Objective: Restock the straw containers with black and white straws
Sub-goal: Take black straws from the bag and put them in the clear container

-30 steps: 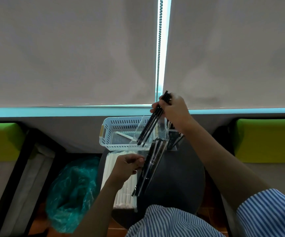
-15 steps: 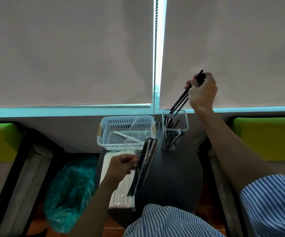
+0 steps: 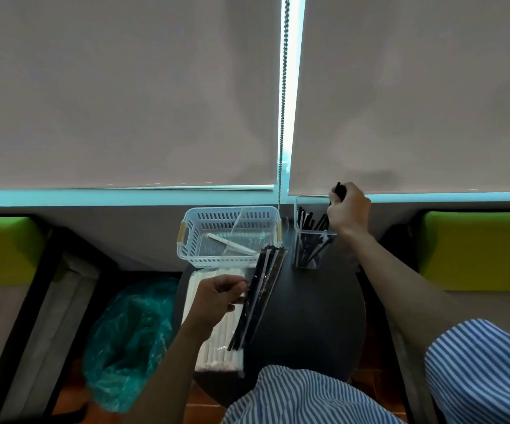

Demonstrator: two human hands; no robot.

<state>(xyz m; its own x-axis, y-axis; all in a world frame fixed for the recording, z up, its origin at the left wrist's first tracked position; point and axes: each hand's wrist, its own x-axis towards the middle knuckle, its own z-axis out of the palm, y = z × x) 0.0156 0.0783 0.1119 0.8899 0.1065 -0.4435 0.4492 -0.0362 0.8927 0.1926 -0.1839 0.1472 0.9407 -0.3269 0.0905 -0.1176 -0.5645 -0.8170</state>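
Black straws [image 3: 339, 191] – right hand [image 3: 350, 211] grips over clear container [image 3: 311, 240] | left hand [image 3: 217, 301] pinches glossy packet [image 3: 259, 298]

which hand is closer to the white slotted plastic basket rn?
Left. The left hand grips the clear packet of black straws just in front of the white slotted plastic basket; the right hand is off to its right, over the clear straw container.

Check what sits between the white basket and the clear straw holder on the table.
Head view: nothing stands between the white basket and the clear straw holder, only a narrow strip of dark table; the blind's bead chain hangs down behind that gap.
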